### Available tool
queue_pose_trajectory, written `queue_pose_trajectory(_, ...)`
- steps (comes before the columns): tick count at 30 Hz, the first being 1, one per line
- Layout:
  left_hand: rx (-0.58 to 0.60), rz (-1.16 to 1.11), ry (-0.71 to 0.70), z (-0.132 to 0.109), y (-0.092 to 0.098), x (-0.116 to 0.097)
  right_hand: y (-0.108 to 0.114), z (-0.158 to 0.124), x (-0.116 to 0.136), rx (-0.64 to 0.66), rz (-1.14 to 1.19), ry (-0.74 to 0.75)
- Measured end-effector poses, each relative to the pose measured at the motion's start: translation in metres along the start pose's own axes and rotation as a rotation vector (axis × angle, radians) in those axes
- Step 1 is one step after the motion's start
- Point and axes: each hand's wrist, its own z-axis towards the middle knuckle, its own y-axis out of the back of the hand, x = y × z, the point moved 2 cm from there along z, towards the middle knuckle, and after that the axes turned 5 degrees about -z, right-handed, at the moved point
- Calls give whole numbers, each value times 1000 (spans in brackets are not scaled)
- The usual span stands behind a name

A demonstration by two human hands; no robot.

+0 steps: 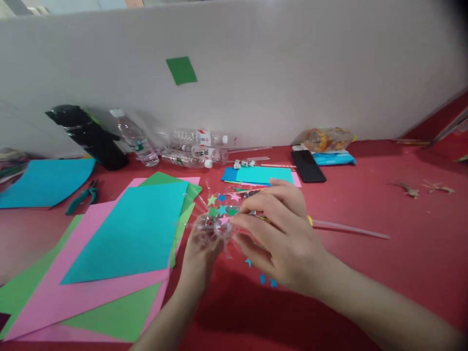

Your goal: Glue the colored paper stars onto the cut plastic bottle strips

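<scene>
My left hand (204, 239) is closed around a clear plastic piece (222, 229), which looks like a cut bottle with thin strips splayed outward. Small paper stars in green, blue and pink cluster over its top, among them a light green star (212, 200) and a blue star (222, 210). My right hand (288, 239) comes in from the right, thumb and forefinger pinched at the edge of a pink paper star (224, 220) close above the plastic. Several loose blue stars (273, 282) lie on the table beneath my right hand, which partly hides them.
Coloured paper sheets (135, 234) overlap on the left of the red table (365, 282), near pliers (84, 196). Along the wall are a black flask (91, 139), an upright water bottle (135, 139) and lying bottles (197, 151). A phone (309, 165) and a pale stick (351, 228) lie to the right.
</scene>
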Motion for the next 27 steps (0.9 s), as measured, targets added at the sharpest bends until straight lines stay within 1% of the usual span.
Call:
queue_pose_trajectory(2, 25, 20, -19, 0, -1, -1, -1, -1, 0, 2, -15, 1)
queue_pose_trajectory(4, 21, 31, -22, 0, -3, -1, 1, -2, 0, -13, -29, -2)
queue_pose_trajectory(8, -24, 4, -13, -1, -3, -3, 4, -2, -4, 4, -6, -23)
queue_pose_trajectory(13, -110, -9, -12, -2, 0, -4, 10, 4, -17, -5, 57, -40)
queue_pose_trajectory(17, -96, -19, -3, -2, -1, -5, 10, 6, -23, 38, 109, -30)
queue_pose_trajectory(21, -81, -26, 37, -1, -2, -5, 8, 6, -26, 71, 154, -37)
queue_pose_trajectory(27, -15, -90, 66, 0, -2, -3, 11, 7, -25, -5, 121, -12)
